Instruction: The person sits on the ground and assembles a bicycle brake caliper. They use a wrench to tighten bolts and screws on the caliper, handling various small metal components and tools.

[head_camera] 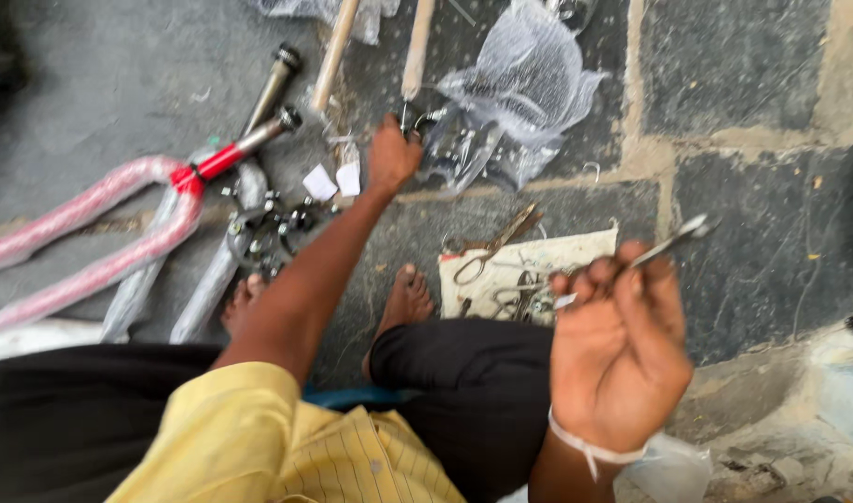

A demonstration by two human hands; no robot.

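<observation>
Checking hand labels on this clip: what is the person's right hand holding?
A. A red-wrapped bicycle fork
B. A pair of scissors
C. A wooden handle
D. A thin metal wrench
D: the right hand is raised with a thin metal wrench pinched in its fingers, while the scissors lie on the paper on the floor.

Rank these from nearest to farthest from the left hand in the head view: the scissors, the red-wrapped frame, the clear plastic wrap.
From the left hand:
1. Clear plastic wrap, just to its right, almost touching.
2. Scissors, lower right, on the pale sheet.
3. Red-wrapped frame, far to the left on the floor.
</observation>
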